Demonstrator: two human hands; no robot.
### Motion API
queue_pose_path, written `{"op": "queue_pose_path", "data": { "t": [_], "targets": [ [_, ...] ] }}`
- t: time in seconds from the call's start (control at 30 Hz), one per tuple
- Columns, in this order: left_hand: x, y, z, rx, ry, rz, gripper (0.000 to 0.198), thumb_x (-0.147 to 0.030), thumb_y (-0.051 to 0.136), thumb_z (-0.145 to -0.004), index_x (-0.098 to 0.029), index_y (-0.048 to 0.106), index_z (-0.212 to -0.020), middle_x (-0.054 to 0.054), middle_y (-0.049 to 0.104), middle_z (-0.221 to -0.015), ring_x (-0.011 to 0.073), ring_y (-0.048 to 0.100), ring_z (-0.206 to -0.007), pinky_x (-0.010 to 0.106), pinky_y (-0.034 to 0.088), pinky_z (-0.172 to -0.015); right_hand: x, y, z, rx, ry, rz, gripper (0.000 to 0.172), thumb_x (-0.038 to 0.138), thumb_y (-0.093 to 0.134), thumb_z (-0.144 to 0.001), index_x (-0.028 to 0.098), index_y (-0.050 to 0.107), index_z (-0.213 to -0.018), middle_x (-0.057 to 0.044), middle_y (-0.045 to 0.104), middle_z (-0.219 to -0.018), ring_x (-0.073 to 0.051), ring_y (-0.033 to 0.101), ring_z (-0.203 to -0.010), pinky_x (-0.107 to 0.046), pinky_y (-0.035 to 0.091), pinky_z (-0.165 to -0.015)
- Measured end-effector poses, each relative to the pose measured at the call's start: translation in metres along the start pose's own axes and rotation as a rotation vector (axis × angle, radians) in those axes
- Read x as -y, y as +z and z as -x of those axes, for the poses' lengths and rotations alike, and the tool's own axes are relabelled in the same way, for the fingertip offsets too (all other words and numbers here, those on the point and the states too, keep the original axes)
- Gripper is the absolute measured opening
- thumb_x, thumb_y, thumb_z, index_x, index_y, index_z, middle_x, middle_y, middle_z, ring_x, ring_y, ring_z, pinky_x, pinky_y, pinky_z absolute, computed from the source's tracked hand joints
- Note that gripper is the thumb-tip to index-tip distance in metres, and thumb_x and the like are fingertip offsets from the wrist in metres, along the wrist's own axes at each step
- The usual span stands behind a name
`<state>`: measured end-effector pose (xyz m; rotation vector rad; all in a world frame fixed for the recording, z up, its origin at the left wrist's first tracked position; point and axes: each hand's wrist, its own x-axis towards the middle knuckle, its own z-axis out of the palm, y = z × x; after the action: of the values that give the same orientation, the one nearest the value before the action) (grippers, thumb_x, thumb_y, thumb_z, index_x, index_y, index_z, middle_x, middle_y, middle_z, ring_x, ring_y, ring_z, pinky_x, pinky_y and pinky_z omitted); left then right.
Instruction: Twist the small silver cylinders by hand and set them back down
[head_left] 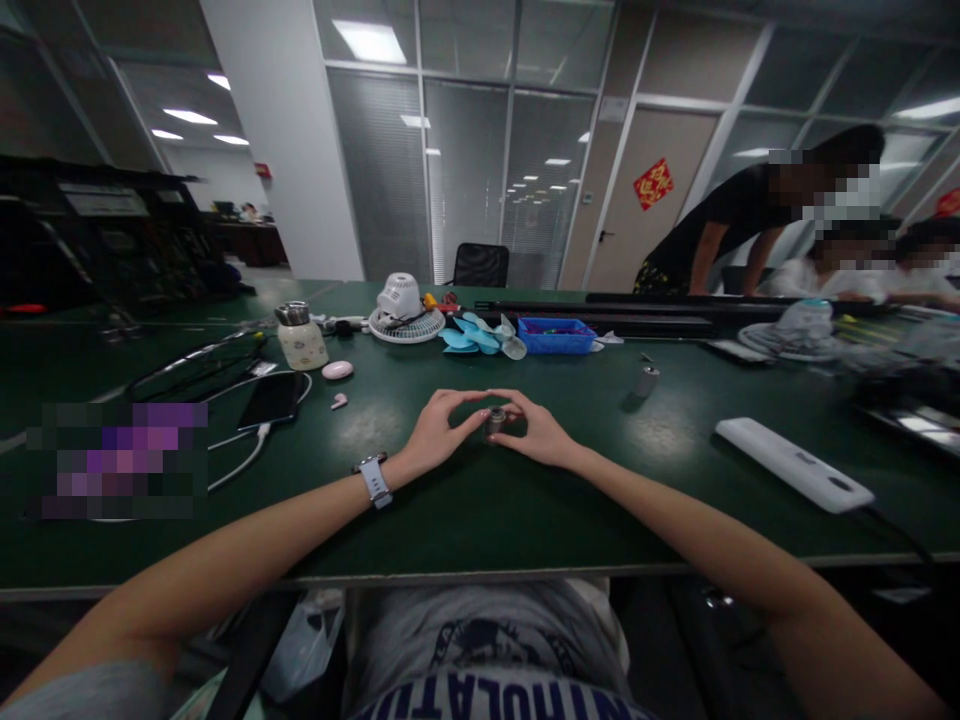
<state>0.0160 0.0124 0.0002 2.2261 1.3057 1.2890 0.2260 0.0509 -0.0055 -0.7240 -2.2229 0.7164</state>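
A small grey metal cylinder [495,421] stands on the green table, close in front of me, between my two hands. My left hand [444,425], with a watch on the wrist, reaches it from the left, its thumb tip against the side. From the right, my right hand [541,430] curls thumb and fingers around the part. The fingertips of both hands come together above and behind it. Exactly where each finger touches is too small to make out. Off to the right, a similar silver cylinder [647,381] stands by itself.
A white power strip [795,465] lies right; a phone [271,400] with cable lies left. Behind are a patterned bottle [302,338], pink case [337,370], white fan part [405,315], light-blue blades [476,335] and blue basket [555,338]. People are at the far right.
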Motion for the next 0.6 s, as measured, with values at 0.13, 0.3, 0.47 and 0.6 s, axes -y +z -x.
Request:
{"op": "queue_pose_path", "data": {
  "t": [0.13, 0.3, 0.47, 0.6],
  "targets": [
    [0.002, 0.009, -0.004, 0.019, 0.033, 0.026, 0.034, -0.043, 0.056, -0.088, -0.024, 0.067, -0.114, 0.006, 0.069, -0.116, 0.0228, 0.054, -0.113, 0.04, 0.043, -0.097, 0.005, 0.005, 0.001, 0.002, -0.013, -0.041, 0.084, 0.028, 0.074, -0.075, 0.025, 0.029, -0.146, -0.004, 0.07, -0.108, -0.019, 0.067, -0.1, -0.04, 0.049, -0.096],
    [0.003, 0.012, -0.01, 0.001, 0.015, 0.058, 0.026, -0.044, 0.06, -0.085, -0.024, 0.074, -0.094, 0.005, 0.071, -0.111, 0.0234, 0.057, -0.112, 0.04, 0.04, -0.099, 0.005, 0.006, 0.001, 0.004, -0.004, -0.037, 0.085, 0.029, 0.074, -0.075, 0.023, 0.029, -0.146, -0.005, 0.07, -0.106, -0.019, 0.068, -0.094, -0.04, 0.05, -0.092],
    [0.01, 0.002, -0.014, -0.087, -0.025, 0.04, 0.032, -0.048, 0.057, -0.086, -0.025, 0.073, -0.1, 0.004, 0.073, -0.105, 0.0221, 0.059, -0.105, 0.038, 0.042, -0.095, 0.003, 0.007, 0.001, 0.003, -0.007, -0.042, 0.086, 0.029, 0.075, -0.074, 0.023, 0.029, -0.146, -0.005, 0.07, -0.106, -0.018, 0.067, -0.09, -0.038, 0.051, -0.089],
    [0.035, -0.004, -0.012, 0.032, -0.095, -0.115, 0.03, -0.05, 0.059, -0.084, -0.03, 0.075, -0.1, 0.004, 0.07, -0.113, 0.0251, 0.053, -0.114, 0.043, 0.036, -0.1, 0.006, 0.005, 0.001, 0.025, -0.016, -0.019, 0.08, 0.028, 0.074, -0.075, 0.025, 0.033, -0.144, -0.004, 0.069, -0.107, -0.018, 0.067, -0.091, -0.037, 0.052, -0.088]
  ]
}}
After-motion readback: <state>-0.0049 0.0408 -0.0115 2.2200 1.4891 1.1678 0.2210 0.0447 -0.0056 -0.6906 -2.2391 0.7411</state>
